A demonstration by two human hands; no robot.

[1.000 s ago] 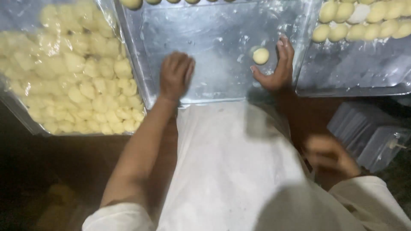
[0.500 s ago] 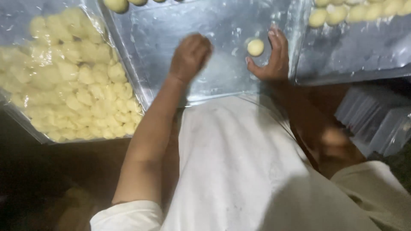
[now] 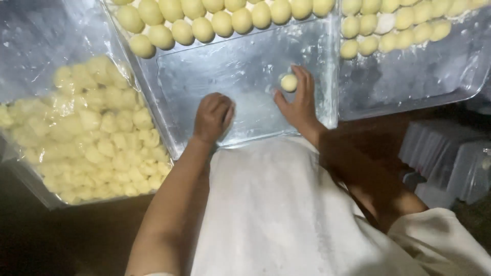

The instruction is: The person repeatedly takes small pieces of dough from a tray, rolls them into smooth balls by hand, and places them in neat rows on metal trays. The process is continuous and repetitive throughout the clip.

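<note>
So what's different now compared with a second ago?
The left hand has curled from flat into a loose fist on the middle tray. The right hand has stayed cupped beside the small dough ball, fingertips close around it. The camera view shifted, showing more rows of dough balls. The tray of dough pieces looks unchanged.

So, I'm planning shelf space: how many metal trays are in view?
3. The left tray holds rough dough pieces, the middle tray is under both hands with rows of balls at its far end, and the right tray also carries balls. All run past the frame.
</note>
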